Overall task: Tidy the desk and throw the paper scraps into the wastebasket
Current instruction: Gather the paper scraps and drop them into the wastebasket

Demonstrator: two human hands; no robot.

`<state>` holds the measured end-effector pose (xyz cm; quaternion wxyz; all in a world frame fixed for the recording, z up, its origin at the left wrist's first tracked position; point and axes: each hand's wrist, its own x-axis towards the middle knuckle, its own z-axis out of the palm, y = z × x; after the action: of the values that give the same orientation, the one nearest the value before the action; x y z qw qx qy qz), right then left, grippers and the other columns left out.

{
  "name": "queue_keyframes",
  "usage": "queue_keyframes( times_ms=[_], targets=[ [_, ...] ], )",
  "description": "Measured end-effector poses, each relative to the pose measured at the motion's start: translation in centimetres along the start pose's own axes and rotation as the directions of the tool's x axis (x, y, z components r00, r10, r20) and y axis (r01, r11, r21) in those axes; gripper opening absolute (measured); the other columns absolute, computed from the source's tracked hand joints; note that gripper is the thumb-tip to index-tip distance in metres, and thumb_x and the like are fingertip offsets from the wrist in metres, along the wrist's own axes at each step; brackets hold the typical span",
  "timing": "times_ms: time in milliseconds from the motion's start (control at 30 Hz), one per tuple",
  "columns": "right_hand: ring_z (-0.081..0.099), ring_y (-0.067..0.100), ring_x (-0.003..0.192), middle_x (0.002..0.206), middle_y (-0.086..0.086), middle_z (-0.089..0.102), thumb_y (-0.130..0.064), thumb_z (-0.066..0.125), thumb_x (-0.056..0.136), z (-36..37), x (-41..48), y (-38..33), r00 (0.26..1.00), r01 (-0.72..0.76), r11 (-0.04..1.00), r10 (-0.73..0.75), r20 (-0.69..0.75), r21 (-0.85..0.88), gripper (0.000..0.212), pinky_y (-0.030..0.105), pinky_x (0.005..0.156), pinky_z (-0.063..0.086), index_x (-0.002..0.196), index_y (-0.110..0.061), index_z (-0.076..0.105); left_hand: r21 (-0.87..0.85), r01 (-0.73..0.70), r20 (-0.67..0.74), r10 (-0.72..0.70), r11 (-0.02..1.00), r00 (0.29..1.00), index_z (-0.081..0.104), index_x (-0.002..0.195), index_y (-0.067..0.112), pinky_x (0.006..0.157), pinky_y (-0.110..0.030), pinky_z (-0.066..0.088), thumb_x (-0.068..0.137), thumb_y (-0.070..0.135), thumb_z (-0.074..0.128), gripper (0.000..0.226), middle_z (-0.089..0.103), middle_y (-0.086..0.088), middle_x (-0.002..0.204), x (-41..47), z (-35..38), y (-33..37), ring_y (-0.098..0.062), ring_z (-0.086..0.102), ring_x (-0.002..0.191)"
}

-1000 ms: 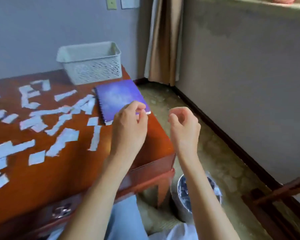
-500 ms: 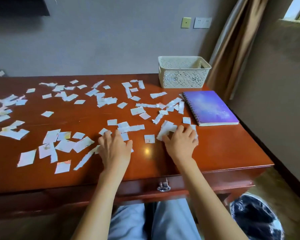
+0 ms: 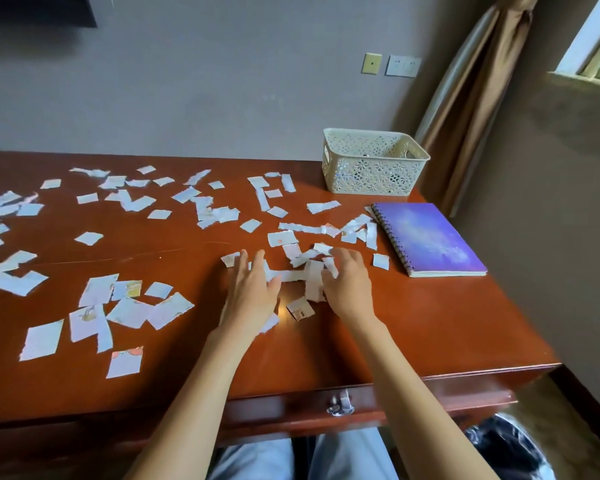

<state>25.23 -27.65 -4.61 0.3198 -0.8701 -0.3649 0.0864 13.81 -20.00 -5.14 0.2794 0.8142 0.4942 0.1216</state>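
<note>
1. Desk: red-brown polished wood against a grey wall. A metal drawer pull sits on the front edge.

2. Paper scraps: torn white pieces are scattered over most of the desk top, from the far left edge to just beside the notebook. A small cluster lies between and under the two hands. Several pieces carry orange or yellow print. It is too small to read.

3. Left hand: palm down and flat on the desk, fingers straight and spread. It presses on scraps beneath it and grips nothing.

4. Right hand: palm down just right of the cluster. The fingers are lightly bent, with the tips resting on scraps. No piece is enclosed in the hand.

5. Wastebasket: on the floor at the desk's right front corner, below the desk top. It is lined with a dark bag and only partly in view.

6. Notebook: purple cover, spiral-bound on its left side, lying closed near the right edge of the desk. No title is legible.

7. Basket: cream plastic with a lattice pattern, standing at the back right of the desk, beyond the notebook.

8. Wall plates: two, above the basket. Their markings are unreadable. A brown curtain hangs to the right.
</note>
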Motion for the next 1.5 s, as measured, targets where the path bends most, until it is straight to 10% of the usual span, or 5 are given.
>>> queue_keyframes(
  times_ms=[233, 567, 767, 967, 1500],
  targets=[
    [0.029, 0.03, 0.133, 0.139, 0.013, 0.031, -0.057, 0.07, 0.071, -0.1, 0.7, -0.5, 0.97, -0.11, 0.959, 0.161, 0.182, -0.261, 0.089, 0.038, 0.106, 0.035, 0.134, -0.004, 0.038, 0.436, 0.044, 0.172, -0.132, 0.899, 0.976, 0.02, 0.145, 0.015, 0.103, -0.04, 0.04, 0.071, 0.063, 0.066, 0.099, 0.026, -0.013, 0.143, -0.4, -2.9, -1.7, -0.029, 0.03, 0.132],
    [0.063, 0.028, 0.091, 0.103, 0.01, 0.063, -0.02, 0.06, 0.088, 2.0, 2.6, -0.4, 0.976, -0.136, 0.99, 0.138, 0.166, -0.023, 0.028, 0.026, 0.059, 0.045, 0.112, -0.004, 0.059, 0.139, 0.045, 0.164, -0.067, 0.989, 0.984, 0.054, 0.118, 0.01, 0.074, -0.027, 0.048, 0.082, 0.028, 0.071, 0.044, 0.059, -0.008, 0.12, 0.6, -2.2, -0.7, -0.02, 0.057, 0.098],
    [0.069, 0.03, 0.082, 0.097, 0.019, 0.07, -0.007, 0.052, 0.092, 0.7, 3.8, 0.3, 0.959, -0.185, 0.981, 0.167, 0.227, 0.061, 0.022, 0.033, 0.072, 0.056, 0.112, 0.0, 0.059, 0.158, 0.067, 0.031, -0.073, 0.985, 0.997, 0.063, 0.108, 0.007, 0.046, -0.013, 0.035, 0.092, 0.016, 0.057, 0.019, 0.063, -0.012, 0.105, 1.5, -2.0, -1.2, -0.017, 0.056, 0.079],
    [0.05, 0.003, 0.028, 0.055, 0.008, 0.061, -0.006, 0.036, 0.095, -1.6, 4.4, 0.8, 0.977, -0.144, 0.962, 0.102, 0.184, 0.231, 0.024, 0.013, 0.042, 0.043, 0.103, -0.001, 0.058, 0.012, 0.044, -0.139, -0.042, 0.999, 0.989, 0.05, 0.08, 0.012, 0.047, -0.014, 0.029, 0.092, 0.02, 0.056, 0.015, 0.052, -0.007, 0.086, 2.4, -3.0, -0.5, -0.017, 0.048, 0.08],
    [0.051, 0.005, 0.033, 0.052, 0.007, 0.059, -0.005, 0.046, 0.091, -9.5, 2.5, 6.0, 0.99, -0.069, 0.761, 0.134, -0.051, 0.646, 0.019, 0.016, 0.041, 0.043, 0.075, -0.001, 0.054, -0.401, -0.324, -0.23, 0.248, 0.857, 0.941, 0.053, 0.074, 0.002, 0.052, -0.022, 0.026, 0.089, 0.012, 0.059, 0.02, 0.044, -0.004, 0.059, 1.2, -1.7, 11.1, -0.018, 0.041, 0.062]
  ],
)
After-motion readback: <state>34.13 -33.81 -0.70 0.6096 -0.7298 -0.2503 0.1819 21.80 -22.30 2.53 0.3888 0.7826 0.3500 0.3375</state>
